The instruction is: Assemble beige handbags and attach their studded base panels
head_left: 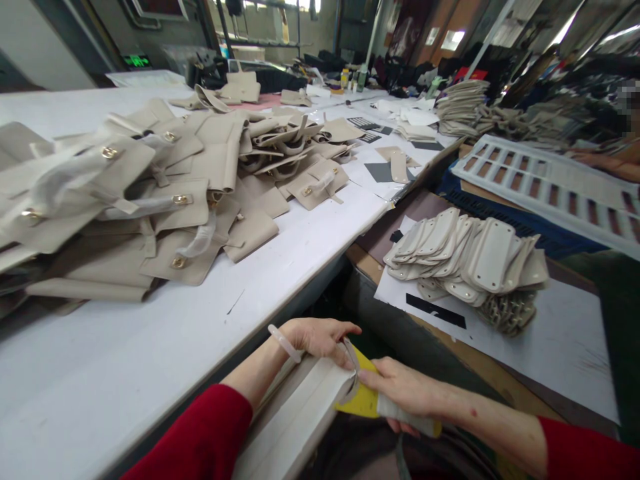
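Note:
My left hand [317, 339], with a pale bangle at the wrist, is at the end of a long white piece [300, 403] that slants across my lap. Its fingers close on a curved beige edge [350, 383] at that end; the fingertips are partly hidden. My right hand [405, 390] is wrapped round a flat yellow piece [361, 402] with a whitish wrapping [407, 417] on its lower part. The yellow piece lies against the beige edge, between both hands. I cannot tell exactly what the yellow piece is.
A white table [295, 257] on the left bears a heap of beige bag panels [220, 150] with wrapped handles and gold fittings. On the right, a pile of riveted beige tabs [493, 253] lies on white paper [565, 353]. Behind it is a white slatted rack [550, 187].

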`<state>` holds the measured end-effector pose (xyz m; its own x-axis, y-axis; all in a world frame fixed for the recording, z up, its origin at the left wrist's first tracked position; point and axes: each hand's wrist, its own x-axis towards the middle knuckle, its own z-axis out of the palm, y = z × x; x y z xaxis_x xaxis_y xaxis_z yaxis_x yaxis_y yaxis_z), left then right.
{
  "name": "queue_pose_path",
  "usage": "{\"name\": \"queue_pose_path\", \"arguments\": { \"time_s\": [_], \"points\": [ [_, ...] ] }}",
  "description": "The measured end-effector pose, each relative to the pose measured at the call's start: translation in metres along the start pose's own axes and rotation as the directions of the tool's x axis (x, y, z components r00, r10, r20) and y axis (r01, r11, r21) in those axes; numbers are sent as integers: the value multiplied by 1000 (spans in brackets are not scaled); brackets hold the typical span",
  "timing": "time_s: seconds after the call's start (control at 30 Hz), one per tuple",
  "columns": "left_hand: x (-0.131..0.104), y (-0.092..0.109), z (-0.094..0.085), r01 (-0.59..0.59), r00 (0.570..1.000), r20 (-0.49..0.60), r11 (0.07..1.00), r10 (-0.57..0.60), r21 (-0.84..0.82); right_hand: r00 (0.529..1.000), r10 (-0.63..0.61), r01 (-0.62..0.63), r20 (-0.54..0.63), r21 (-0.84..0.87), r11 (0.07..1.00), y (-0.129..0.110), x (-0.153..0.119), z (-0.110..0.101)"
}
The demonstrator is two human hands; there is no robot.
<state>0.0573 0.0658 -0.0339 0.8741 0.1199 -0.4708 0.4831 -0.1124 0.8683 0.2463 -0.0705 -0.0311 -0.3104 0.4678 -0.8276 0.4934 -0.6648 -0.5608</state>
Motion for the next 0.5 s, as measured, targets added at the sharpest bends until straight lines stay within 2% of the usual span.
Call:
{"name": "queue_pose_path", "arguments": {
  "time_s": [0.17,0.33,0.43,0.5],
  "points": [
    [2,-5,2,-25,1000,3,998,25,-63,999,-9,12,-32,88,996,0,6,13],
    [6,-13,7,-101,994,7,964,106,-246,1000,4,-1,-12,240,971,-13,9,36],
    [1,-10,8,-175,984,-89,936,155,-304,999,-38,39,-10,335,942,-10,18,54],
    [-9,-6,10,-170,973,-203,935,110,-310,999,-41,23,33,412,911,-3,20,64]
  ]
}}
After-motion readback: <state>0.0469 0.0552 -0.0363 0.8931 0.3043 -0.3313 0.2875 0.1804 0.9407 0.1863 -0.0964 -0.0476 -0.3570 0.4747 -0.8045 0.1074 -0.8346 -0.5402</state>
